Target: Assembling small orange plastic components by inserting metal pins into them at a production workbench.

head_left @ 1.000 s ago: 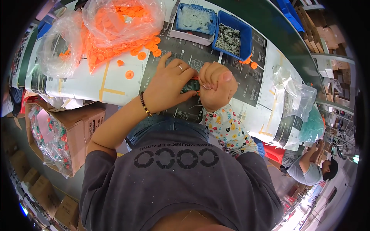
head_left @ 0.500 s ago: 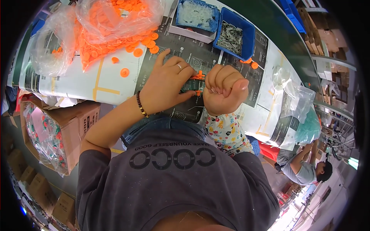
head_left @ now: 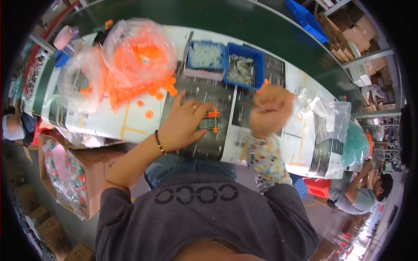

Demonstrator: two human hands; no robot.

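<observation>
My left hand point(head_left: 185, 124) rests on the dark printed sheet. Its thumb and fingers close around a small green piece with orange plastic parts point(head_left: 212, 114) along its side, while the index finger points outward. To the right, my right hand point(head_left: 271, 111) is raised over the table, curled into a fist and blurred by motion. A thin dark line shows at its left side; I cannot make out what it is. Beyond the hands stands a blue bin point(head_left: 244, 67) of thin metal pins, beside a blue tray point(head_left: 205, 55) with whitish contents.
A clear bag of orange plastic pieces point(head_left: 141, 52) lies at the far left, with loose orange discs point(head_left: 149, 114) near it. Plastic bags point(head_left: 333, 117) lie at the right. An open carton point(head_left: 93, 174) stands left of me. A person point(head_left: 363, 195) works at the far right.
My right hand has moved right, away from the orange parts and the left hand. The left hand stays at the green piece. The whole view has shifted, with more of the table's far side showing.
</observation>
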